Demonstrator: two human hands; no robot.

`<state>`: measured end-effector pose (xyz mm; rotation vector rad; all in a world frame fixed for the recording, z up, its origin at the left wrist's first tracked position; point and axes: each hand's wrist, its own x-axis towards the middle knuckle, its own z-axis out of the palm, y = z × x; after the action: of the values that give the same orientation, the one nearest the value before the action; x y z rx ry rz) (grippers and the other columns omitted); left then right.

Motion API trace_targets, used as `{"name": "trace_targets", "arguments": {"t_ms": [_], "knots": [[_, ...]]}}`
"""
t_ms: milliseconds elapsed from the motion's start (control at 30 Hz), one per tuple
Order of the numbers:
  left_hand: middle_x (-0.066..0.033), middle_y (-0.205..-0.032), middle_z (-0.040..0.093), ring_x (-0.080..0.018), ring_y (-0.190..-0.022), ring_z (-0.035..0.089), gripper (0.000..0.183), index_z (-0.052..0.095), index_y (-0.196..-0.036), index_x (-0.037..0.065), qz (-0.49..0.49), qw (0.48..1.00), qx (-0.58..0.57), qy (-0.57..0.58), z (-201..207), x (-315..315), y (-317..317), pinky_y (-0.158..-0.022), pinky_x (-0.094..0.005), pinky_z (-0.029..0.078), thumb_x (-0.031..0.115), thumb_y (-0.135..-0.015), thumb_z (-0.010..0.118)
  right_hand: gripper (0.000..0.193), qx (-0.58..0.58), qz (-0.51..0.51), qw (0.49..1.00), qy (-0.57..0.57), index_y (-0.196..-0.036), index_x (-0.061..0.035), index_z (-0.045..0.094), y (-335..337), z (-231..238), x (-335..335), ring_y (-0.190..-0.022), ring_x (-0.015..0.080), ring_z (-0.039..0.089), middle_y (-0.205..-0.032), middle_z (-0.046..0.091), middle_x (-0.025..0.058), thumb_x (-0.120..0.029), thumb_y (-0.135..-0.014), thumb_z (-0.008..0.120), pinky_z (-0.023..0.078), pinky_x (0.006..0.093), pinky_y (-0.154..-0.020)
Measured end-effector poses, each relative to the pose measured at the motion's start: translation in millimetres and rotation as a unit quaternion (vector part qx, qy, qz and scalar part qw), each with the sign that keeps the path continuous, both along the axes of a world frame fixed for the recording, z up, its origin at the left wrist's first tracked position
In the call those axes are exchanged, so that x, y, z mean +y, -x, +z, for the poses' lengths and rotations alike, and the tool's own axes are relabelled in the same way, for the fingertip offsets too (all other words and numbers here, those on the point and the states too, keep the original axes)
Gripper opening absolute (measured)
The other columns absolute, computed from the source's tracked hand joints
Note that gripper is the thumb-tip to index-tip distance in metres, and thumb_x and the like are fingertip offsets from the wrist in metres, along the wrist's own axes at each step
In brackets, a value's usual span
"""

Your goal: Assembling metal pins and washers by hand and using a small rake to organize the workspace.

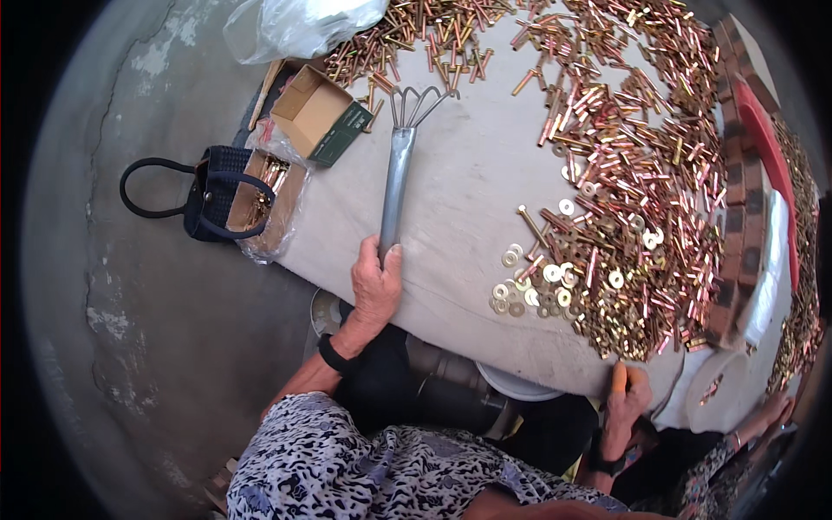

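Observation:
My left hand [375, 286] is wrapped round the tubular grey metal handle of a hand rake [397, 178]. Its curved wire tines point away from me, just short of the far heap of bolts [438, 30]. At the near edge of the pale cloth-covered table [451, 286], my right hand [628, 399] is closed, with an orange cover on a finger. What it grips, if anything, is hidden. Just beyond that hand lie small brass-coloured nuts [620, 334]. Several flat washers [552, 273] and a large pile of long copper-tinted bolts [633, 165] spread farther out.
Left of the rake are an open cardboard box [316, 113], a plastic-lined box of bolts [290, 186] and a dark handbag [208, 195]. A clear plastic bag [303, 26] lies at the far left. A brick row [737, 199] borders the right side; another person's hand [767, 416] is beyond.

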<state>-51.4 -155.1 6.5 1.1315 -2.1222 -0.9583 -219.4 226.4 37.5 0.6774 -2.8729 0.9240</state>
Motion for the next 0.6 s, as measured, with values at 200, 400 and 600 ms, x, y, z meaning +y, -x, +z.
{"name": "trace_targets", "arguments": {"t_ms": [200, 400, 600], "knots": [[-0.0182, -0.072, 0.058, -0.0294, -0.063, 0.058, 0.028, 0.051, -0.105, -0.004, -0.004, 0.996, 0.031, -0.080, 12, 46, 1, -0.059, -0.0397, 0.045, 0.019, -0.089, 0.057, 0.018, -0.149, 0.057, 0.973, 0.166, -0.095, 0.0011, 0.065, -29, 53, -123, -0.072, 0.0206, 0.061, -0.083, 0.065, 0.0110, -0.011, -0.082, 0.065, 0.049, 0.0303, -0.067], [-0.0198, -0.076, 0.061, -0.0332, -0.067, 0.062, 0.032, 0.049, -0.109, -0.003, -0.085, 0.988, 0.065, -0.111, 9, 60, 13, -0.059, -0.0396, 0.048, 0.019, -0.088, 0.058, 0.044, -0.223, 0.197, 0.935, 0.194, -0.114, 0.0018, 0.056, -56, 38, -232, -0.066, 0.0234, 0.063, -0.084, 0.065, 0.0159, -0.021, -0.079, 0.069, 0.052, 0.0349, -0.061], [-0.0220, -0.081, 0.060, -0.0379, -0.072, 0.062, 0.032, 0.047, -0.110, -0.004, -0.089, 0.990, 0.100, -0.043, 16, 51, 25, -0.060, -0.0416, 0.049, 0.014, -0.086, 0.058, 0.055, -0.293, 0.153, 0.919, 0.217, -0.113, 0.0047, 0.054, -40, 18, -276, -0.076, 0.0282, 0.068, -0.080, 0.067, 0.0160, -0.030, -0.074, 0.073, 0.053, 0.0356, -0.066]]}}
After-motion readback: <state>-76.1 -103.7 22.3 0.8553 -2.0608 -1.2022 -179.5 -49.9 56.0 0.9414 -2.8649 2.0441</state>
